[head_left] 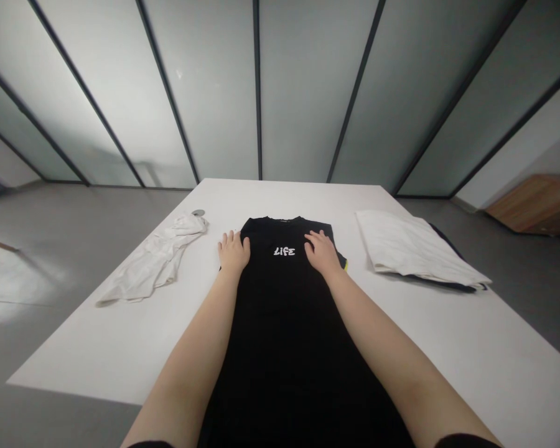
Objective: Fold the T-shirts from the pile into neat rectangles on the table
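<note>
A black T-shirt [284, 323] lay flat in the middle of a white table [121, 348], its collar at the far end and its body running toward the person and out of the bottom of the frame. A white "LIFE" print [284, 251] sat on the chest, just below the collar. Both palms pressed down on the upper part of the shirt, one on each side of the print. The left hand [233, 252] lay over the shirt's left edge, with the left fingers [228, 240] spread slightly and pointing away from the person. The right hand [322, 252] rested flat on the shirt to the right of the print, with the right fingers [314, 238] also open and slightly spread. Neither hand gripped the cloth. A crumpled white cloth [154, 258] lay on the table at left, and a small round grommet [198, 213] was set in the table just beyond it. At right lay a folded white garment [415, 246] on top of a dark garment [450, 247]. A wooden cabinet [536, 204] stood at the far right, beyond the table.
</note>
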`<state>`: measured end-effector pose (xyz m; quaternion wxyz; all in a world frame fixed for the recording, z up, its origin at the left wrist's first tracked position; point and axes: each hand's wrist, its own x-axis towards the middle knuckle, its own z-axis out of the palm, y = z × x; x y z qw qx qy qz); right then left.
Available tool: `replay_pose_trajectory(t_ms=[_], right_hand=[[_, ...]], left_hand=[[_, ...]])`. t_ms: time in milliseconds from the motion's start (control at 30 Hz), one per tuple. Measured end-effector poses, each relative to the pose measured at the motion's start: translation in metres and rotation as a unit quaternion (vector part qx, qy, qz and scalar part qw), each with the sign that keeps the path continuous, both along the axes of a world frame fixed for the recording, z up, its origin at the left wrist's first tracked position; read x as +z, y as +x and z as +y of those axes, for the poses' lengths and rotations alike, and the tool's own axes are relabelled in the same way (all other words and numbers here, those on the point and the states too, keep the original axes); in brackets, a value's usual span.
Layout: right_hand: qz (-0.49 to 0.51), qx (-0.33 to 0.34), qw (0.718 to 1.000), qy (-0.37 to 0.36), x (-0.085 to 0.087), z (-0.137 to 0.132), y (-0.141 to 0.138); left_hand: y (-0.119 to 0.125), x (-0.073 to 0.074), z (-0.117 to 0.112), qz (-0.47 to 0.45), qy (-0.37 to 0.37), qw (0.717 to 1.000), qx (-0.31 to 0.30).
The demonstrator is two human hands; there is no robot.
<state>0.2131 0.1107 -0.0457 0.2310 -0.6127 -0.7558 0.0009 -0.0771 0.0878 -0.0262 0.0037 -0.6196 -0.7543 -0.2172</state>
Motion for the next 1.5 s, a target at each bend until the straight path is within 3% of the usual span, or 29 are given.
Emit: replay_pose_trajectory(t_ms=[100, 267, 367, 433, 567, 700, 900, 1100, 1267, 1367, 1500], right_hand=[[-0.006, 0.027, 1.0, -0.001, -0.002, -0.015, 0.0], [-0.045, 0.021, 0.998, -0.04, -0.006, -0.045, 0.006], [-0.066, 0.004, 0.996, -0.058, -0.006, -0.056, 0.01], [-0.078, -0.002, 0.995, -0.067, -0.005, -0.059, 0.011], [-0.096, -0.01, 0.992, -0.085, -0.003, -0.058, 0.009], [-0.097, -0.02, 0.989, -0.106, -0.003, -0.054, 0.007], [-0.105, -0.028, 0.985, -0.136, -0.002, -0.05, 0.006], [-0.11, -0.035, 0.984, -0.139, -0.002, -0.05, 0.003], [-0.11, -0.031, 0.985, -0.132, -0.006, -0.046, 0.005], [-0.109, -0.028, 0.985, -0.132, -0.006, -0.041, 0.005], [-0.11, -0.033, 0.984, -0.134, -0.004, -0.034, 0.004]], left_hand=[[0.011, 0.002, -0.014, 0.015, 0.034, 0.998, -0.058], [0.06, -0.003, -0.049, 0.066, -0.019, 0.982, -0.176], [0.086, -0.002, -0.06, 0.087, -0.04, 0.975, -0.201], [0.093, 0.004, -0.055, 0.091, -0.053, 0.976, -0.193], [0.086, 0.014, -0.022, 0.09, -0.119, 0.98, -0.13], [0.066, 0.012, 0.012, 0.09, -0.174, 0.978, -0.072], [0.043, 0.001, 0.038, 0.094, -0.164, 0.981, -0.033], [0.018, 0.0, 0.058, 0.06, -0.157, 0.985, -0.026], [0.022, 0.0, 0.058, 0.042, -0.099, 0.994, 0.007], [0.042, -0.006, 0.044, 0.062, -0.041, 0.996, -0.045], [0.062, -0.017, 0.027, 0.057, -0.074, 0.992, -0.085]])
